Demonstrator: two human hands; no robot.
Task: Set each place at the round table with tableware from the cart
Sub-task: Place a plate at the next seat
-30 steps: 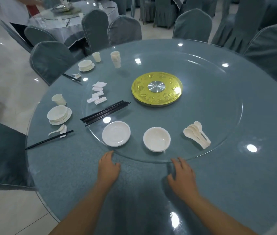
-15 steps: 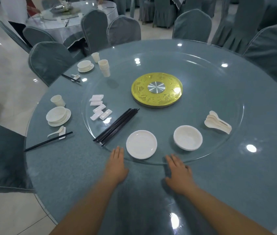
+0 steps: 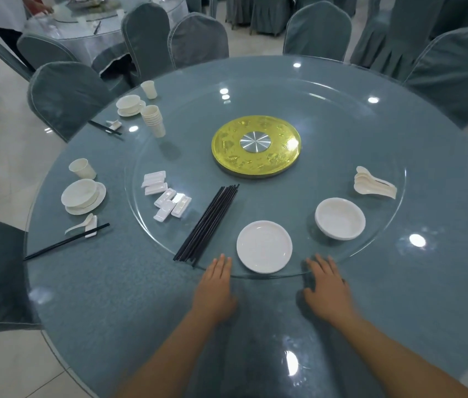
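Observation:
A glass turntable lies on the round blue-grey table. On its near part sit a white plate, a white bowl, a bundle of black chopsticks, several white chopstick rests, a stack of white spoons and a stack of cups. My left hand lies flat, fingertips at the turntable's near rim left of the plate. My right hand rests with spread fingers on the rim right of the plate. Neither hand holds anything.
A gold disc marks the turntable's centre. Two set places lie at the left: one with bowl on plate, cup and chopsticks, another farther back. Covered chairs ring the table. A person stands by another table.
The turntable has turned: plate, bowl and spoons have swung right, chopsticks, rests and cups have come nearer. Both hands stayed at the near rim, the left shifting right.

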